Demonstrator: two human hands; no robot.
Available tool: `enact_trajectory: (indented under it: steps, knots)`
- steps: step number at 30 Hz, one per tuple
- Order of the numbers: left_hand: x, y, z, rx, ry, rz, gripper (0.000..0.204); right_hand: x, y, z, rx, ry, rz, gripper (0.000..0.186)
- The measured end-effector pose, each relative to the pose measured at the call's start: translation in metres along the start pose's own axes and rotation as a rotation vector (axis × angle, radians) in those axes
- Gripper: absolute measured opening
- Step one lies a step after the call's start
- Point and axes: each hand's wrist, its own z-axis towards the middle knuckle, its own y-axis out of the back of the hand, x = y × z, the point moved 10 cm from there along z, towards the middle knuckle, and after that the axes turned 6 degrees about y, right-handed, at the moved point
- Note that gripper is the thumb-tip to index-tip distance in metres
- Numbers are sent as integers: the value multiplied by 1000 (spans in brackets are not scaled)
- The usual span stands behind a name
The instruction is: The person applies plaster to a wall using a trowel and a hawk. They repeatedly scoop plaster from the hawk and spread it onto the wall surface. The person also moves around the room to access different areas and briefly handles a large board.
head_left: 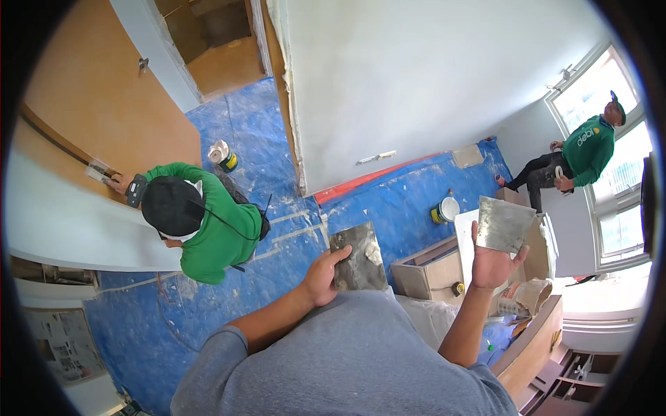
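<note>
My left hand point(322, 279) grips a square metal putty blade point(357, 270) by its left edge, thumb on top. A lump of white putty point(373, 252) sticks near its upper right corner. Raised at the right, my right hand point(491, 267) is closed on a second square metal putty blade point(506, 224), its grey face smeared but without a lump. The two blades are apart, both in front of my chest. Any handles are hidden from view.
On the left, a person in green point(225, 225) crouches, one hand at a wooden door point(118, 83). Another person point(586, 156) is by the windows. Blue sheeting point(270, 132) covers the floor, with putty buckets point(223, 157) on it. Drawer units point(430, 274) stand close at right.
</note>
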Motion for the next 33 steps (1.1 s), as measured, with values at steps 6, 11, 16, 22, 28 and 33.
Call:
enact_trajectory:
  steps: [6,11,16,22,28,33]
  knots:
    - [9,-27,26,-34,21,32,28,43,32,18,-17,2,12,66]
    - [25,-68,62,-13,-27,98,28,112,65,43,-6,80,-14,66]
    - [52,-112,114,-4,-28,121,29,205,134,67,-164,117,-142,63]
    - [97,-184,157,-70,40,200,28,313,361,8,-800,58,-671,60]
    - [133,-179,213,-134,130,266,37,337,496,-128,-1254,-227,-1302,60]
    - [138,-201,226,-175,91,344,40,345,570,-181,-1211,-215,-1582,54]
